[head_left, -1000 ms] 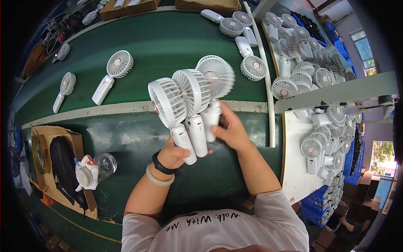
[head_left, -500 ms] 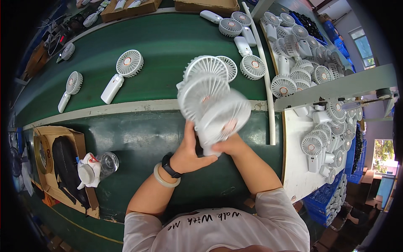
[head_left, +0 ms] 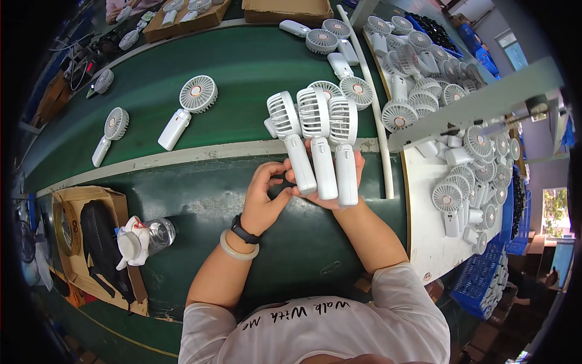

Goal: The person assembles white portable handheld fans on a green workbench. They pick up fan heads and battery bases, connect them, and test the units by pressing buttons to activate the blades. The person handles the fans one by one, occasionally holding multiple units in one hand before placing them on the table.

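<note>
Three white handheld fans (head_left: 323, 170) stand side by side, handles toward me and round heads away, resting in my right hand (head_left: 360, 168). Its palm lies under the handles, with fingers wrapped at their sides. Close by on the left, my left hand (head_left: 262, 197) has its thumb and fingers apart. The left fingertips come up to the leftmost fan's handle; whether they press on it I cannot tell. Behind the held fans, more white fans (head_left: 356, 91) lie on the green belt (head_left: 242, 73), partly hidden by them.
Two separate fans (head_left: 198, 94) lie farther left on the belt. Many fans (head_left: 448, 197) crowd a white table at right, beside a white pipe (head_left: 383, 151). At left are an open carton (head_left: 136, 285) with a black pouch and a clear jar (head_left: 160, 235). A person sits far left.
The blurred fans have turned from facing up to standing edge-on in a row in my right hand. My left hand has come away from the handles, slightly left. The view has shifted a little.
</note>
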`<move>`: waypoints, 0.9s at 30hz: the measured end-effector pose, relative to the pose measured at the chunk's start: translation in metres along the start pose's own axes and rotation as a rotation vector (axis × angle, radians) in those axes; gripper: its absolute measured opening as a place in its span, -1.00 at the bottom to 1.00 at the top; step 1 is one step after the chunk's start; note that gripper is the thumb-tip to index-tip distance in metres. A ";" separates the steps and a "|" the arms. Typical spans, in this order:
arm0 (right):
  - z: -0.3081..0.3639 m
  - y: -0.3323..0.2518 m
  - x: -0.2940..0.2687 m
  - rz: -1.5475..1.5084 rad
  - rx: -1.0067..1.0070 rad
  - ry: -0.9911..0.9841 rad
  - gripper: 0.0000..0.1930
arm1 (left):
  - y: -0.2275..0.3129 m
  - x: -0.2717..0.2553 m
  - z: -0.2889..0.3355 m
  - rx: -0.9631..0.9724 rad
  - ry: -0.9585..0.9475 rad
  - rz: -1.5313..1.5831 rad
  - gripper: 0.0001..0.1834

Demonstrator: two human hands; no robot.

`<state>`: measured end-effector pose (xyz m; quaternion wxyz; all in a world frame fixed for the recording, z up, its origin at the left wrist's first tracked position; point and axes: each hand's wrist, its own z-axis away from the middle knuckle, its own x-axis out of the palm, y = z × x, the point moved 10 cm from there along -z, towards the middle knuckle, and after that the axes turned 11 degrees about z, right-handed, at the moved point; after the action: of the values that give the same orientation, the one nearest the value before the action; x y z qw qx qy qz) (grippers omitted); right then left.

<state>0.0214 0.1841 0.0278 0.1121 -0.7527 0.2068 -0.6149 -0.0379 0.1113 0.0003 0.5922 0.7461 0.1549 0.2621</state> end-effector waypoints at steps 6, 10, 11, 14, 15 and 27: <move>0.069 -0.005 0.047 0.020 -0.093 0.279 -0.08 | 0.001 0.006 -0.001 0.053 -0.028 -0.211 -0.64; 0.168 -0.070 0.039 0.606 -0.157 0.733 -0.11 | 0.001 0.003 0.001 0.038 -0.019 -0.241 -0.65; 0.198 -0.088 0.034 0.752 -0.109 0.866 -0.16 | 0.002 0.005 0.001 0.029 -0.025 -0.253 -0.67; 0.274 -0.153 0.032 1.527 -0.173 1.300 -0.25 | -0.001 0.009 0.001 0.022 -0.040 -0.262 -0.67; 0.285 -0.170 0.048 1.999 -0.105 1.463 -0.27 | -0.003 0.010 0.001 0.018 -0.044 -0.252 -0.68; 0.269 -0.210 0.024 2.761 0.089 1.479 -0.35 | -0.008 0.007 0.003 -0.029 -0.064 -0.250 -0.69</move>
<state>0.3234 0.3370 0.0785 0.4660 0.4726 0.6997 -0.2647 -0.0295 0.1149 -0.0064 0.6354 0.7204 0.2240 0.1646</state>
